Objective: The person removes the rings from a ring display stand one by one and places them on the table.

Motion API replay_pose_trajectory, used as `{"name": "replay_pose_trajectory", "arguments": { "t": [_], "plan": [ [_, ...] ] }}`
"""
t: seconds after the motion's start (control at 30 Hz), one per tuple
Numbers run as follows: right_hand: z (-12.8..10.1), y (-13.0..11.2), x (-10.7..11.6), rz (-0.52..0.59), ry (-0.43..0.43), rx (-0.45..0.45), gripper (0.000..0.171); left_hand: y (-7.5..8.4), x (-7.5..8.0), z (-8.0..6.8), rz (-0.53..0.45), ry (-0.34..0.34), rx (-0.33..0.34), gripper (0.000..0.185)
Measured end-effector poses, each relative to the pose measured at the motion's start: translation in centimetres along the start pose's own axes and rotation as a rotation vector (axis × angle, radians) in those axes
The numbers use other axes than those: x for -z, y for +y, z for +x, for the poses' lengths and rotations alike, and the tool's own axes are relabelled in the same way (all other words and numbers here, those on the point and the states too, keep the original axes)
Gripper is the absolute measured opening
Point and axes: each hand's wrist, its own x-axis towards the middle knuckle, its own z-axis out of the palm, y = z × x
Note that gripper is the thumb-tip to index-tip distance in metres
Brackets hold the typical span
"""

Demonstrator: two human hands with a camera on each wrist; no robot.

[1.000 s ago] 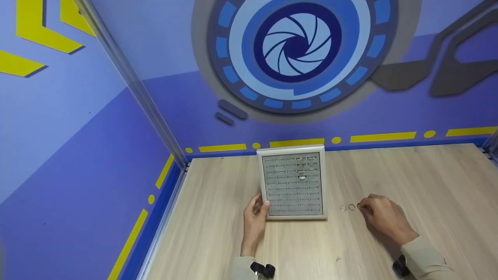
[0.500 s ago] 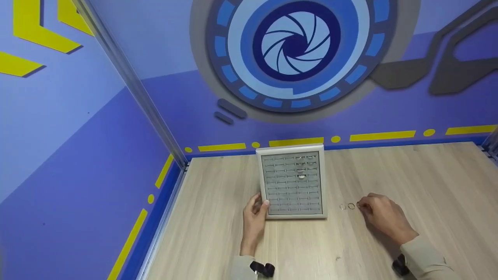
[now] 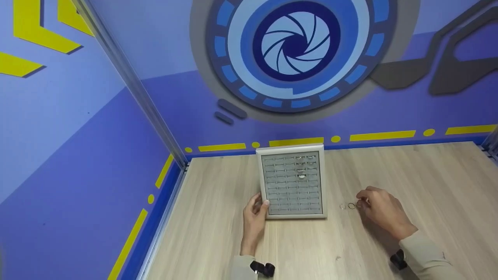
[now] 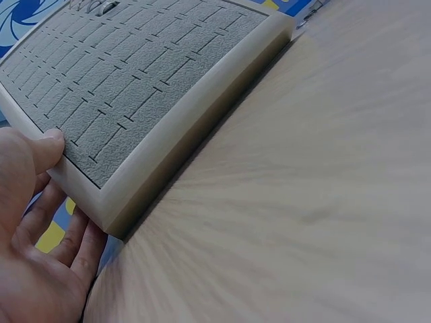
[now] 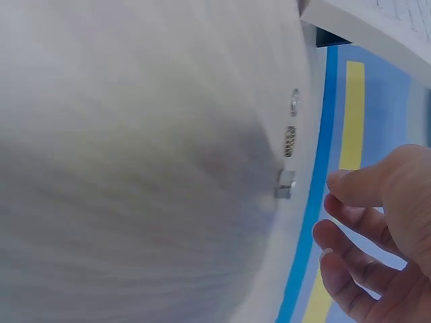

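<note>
A white-framed ring tray [image 3: 263,182] with grey slotted felt stands on the wooden table [image 3: 428,182], and several rings [image 3: 302,168] sit in its far right slots. My left hand [image 3: 261,204] holds the tray's near left corner, thumb on the felt [image 4: 50,143] and fingers along the side [image 4: 81,235]. Three small rings [image 3: 347,206] lie in a row on the table right of the tray, also visible as loose rings [image 5: 290,141] in the right wrist view. My right hand [image 3: 363,200] hovers just right of them with loosely spread fingers [image 5: 350,182], holding nothing; the nearest ring [image 5: 285,183] lies just off a fingertip.
Blue walls with yellow markings [image 3: 381,137] close the table at the back and left, with a metal post [image 3: 132,85] in the corner. Bare wood stretches right of my right hand and in front of the tray. Black wrist straps [image 3: 262,268] show at the bottom edge.
My right hand has lifted a little and drawn its fingertips off the third ring. The left hand, tray and other rings have stayed put.
</note>
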Motion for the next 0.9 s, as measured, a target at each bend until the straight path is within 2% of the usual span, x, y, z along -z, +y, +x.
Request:
{"name": "replay_pose_trajectory", "arguments": {
  "t": [0.27,0.53,0.7,0.9],
  "plan": [
    [1.4,-1.9,0.7,0.019,0.064,0.042,0.012,-0.2,-0.3,0.2,0.002,0.017,0.005,0.048],
    [3.8,-4.3,1.3,0.037,0.156,0.103,0.013,-0.1,0.0,0.0,0.009,0.016,0.015,0.051],
    [5.1,-5.7,1.3,0.080,0.199,0.129,0.014,0.1,0.0,0.1,-0.005,0.005,0.036,0.051],
    [6.6,-7.1,1.0,0.126,0.269,0.199,0.017,-0.1,-0.2,0.1,-0.001,0.005,0.021,0.050]
  ]
}}
